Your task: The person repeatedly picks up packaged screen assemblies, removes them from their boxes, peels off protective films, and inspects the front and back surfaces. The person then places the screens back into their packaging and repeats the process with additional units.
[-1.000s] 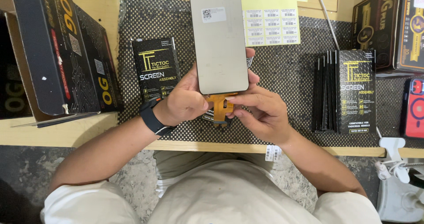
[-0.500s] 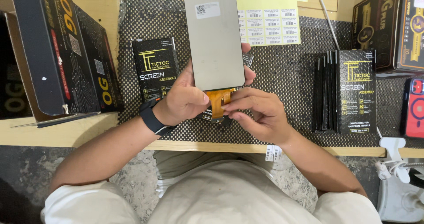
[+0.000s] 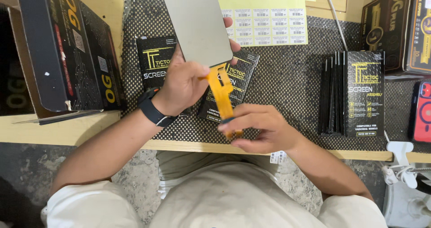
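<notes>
We see the left hand closed around the lower edge of a grey screen panel, raised at upper centre of the frame; the right hand pinches the end of its orange flex ribbon, drawn down toward lower centre; in our judgement a hard tug could crease or tear the ribbon at the panel's edge; an open black carton at upper left shows no contents we can make out; slim black boxes stand in a row at right, closed
</notes>
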